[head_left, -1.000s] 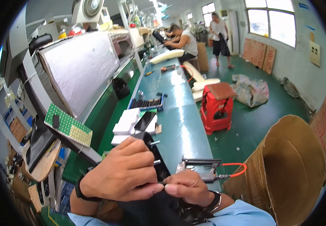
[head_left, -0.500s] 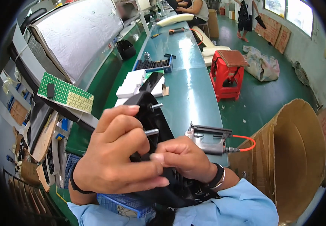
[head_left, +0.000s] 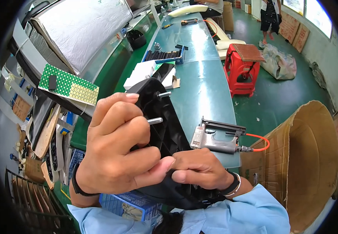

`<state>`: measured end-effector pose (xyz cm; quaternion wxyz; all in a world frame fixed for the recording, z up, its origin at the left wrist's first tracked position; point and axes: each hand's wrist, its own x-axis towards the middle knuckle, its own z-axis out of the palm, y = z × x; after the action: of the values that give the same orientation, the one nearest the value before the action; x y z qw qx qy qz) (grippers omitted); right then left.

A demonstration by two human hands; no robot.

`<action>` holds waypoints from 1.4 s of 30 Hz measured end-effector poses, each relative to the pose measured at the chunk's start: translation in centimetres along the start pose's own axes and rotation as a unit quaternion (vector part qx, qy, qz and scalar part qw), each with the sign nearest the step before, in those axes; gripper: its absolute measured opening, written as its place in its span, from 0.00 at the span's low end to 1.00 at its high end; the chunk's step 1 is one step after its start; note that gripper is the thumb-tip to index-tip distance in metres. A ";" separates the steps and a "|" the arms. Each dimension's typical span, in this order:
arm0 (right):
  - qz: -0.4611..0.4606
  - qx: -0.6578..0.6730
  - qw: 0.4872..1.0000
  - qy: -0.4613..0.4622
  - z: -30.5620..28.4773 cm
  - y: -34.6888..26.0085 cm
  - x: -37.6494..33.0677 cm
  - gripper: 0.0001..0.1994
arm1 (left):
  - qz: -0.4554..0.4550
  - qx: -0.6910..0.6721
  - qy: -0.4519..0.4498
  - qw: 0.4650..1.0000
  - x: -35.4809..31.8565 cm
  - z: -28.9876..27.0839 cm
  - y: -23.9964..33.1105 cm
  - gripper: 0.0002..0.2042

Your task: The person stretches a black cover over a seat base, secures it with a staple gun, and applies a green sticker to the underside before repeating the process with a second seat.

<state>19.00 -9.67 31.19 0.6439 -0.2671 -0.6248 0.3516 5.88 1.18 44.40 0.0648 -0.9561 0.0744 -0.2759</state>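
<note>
- Close under the camera, the left hand [head_left: 118,152] is wrapping around a black plastic part [head_left: 165,132], fingers curled shut over its upper edge and thumb pressing toward the right hand; the part is being held up above the near end of the bench, tilted, with two metal pins [head_left: 155,121] sticking out of its face.
- Just beside it, the right hand [head_left: 200,169] is closing on the lower edge of the same part, its thumb meeting the left thumb.
- Judging from this grip, the handling is going best if both thumbs are steadying the part while the fingers are staying clear of the pins, so nothing is bending or slipping.
- Beneath the forearms, a blue crate [head_left: 126,202] is sitting at the bench edge.
- Just beyond the right hand, a grey air stapler [head_left: 215,138] is lying on the green bench [head_left: 204,85], its orange hose [head_left: 258,140] trailing right; keeping the part off it seems wise.
- Right of that, an open cardboard box [head_left: 309,163] is standing on the floor.
- Farther along, white boxes [head_left: 145,72] and a tray of dark parts [head_left: 163,55] are resting on the bench.
- Beyond, a red stool [head_left: 243,68] is standing beside the bench.
</note>
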 end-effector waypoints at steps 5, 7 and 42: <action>0.037 -0.014 0.998 0.051 0.6 0.8 0.4 0.10 | -0.003 0.004 0.009 1.000 0.1 0.1 0.3 0.17; 0.019 -0.006 0.996 0.083 1.8 1.1 1.1 0.10 | -0.019 0.041 0.029 0.999 -0.1 0.8 -0.1 0.16; 0.031 -0.105 0.974 -0.201 -1.4 2.6 -0.6 0.10 | 0.041 0.164 0.084 0.982 -5.3 4.4 2.9 0.17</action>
<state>20.08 -8.42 28.63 0.4626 -0.2766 -0.7660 0.3503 3.51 -0.38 37.53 0.2253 -0.9021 0.0729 -0.3608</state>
